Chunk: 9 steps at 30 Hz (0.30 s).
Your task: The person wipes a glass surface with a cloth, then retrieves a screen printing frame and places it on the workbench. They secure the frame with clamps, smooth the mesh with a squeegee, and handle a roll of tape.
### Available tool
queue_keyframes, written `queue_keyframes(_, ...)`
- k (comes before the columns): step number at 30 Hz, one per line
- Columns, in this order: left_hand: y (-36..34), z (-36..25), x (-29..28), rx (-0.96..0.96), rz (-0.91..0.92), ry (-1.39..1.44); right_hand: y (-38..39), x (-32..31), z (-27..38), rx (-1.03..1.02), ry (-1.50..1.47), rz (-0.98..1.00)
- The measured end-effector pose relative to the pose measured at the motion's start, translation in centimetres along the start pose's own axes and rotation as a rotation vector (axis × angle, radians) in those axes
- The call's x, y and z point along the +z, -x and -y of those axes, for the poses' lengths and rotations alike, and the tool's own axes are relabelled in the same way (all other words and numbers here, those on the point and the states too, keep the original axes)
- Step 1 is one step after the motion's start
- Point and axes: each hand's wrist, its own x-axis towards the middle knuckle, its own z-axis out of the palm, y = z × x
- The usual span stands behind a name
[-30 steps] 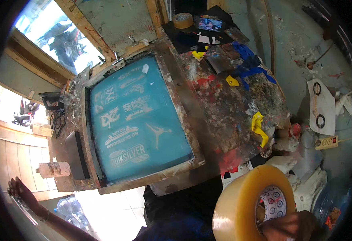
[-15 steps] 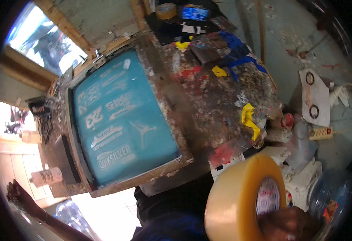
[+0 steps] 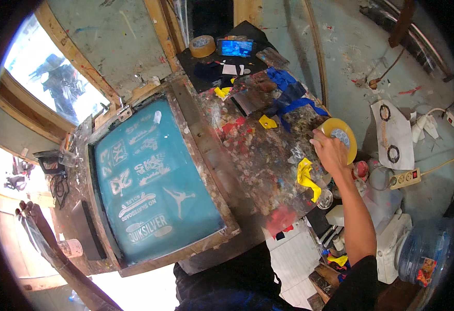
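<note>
At the right edge of the work table, my right hand (image 3: 332, 154) is closed on a wide roll of clear yellowish packing tape (image 3: 345, 126). Its fingers lie over the near side of the roll, and the thumb is partly hidden. My left hand (image 3: 29, 213) is raised at the far left with fingers stretched upward, holding nothing that I can see. Between my arms sits a wooden-framed printing screen (image 3: 185, 171) with teal mesh and several pale stencil designs. Close to my right hand lie a yellow scrap (image 3: 305, 179) and a crumpled clear scrap (image 3: 296, 154).
The table (image 3: 258, 166) is crusted with paint. At its back are a tan tape roll (image 3: 202, 46), a lit phone (image 3: 236, 48) and blue strips (image 3: 284, 83). A power strip (image 3: 405, 179) and water jug (image 3: 423, 251) stand right. A white bottle (image 3: 70, 248) is left.
My right hand has carried the tape roll from close in front of me out to the table's right edge. My left hand has risen slightly, and the view has shifted.
</note>
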Motion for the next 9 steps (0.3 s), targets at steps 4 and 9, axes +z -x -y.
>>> queue_keyframes(4,-1.6,-1.4,0.3,0.146,0.097,-1.530,-1.0,0.8,0.3,0.109,0.123,0.088)
queue_keyframes(9,2.1,-2.6,4.8,0.603,0.089,-2.377,1.6,-2.4,4.0,-0.076,-0.165,-0.235)
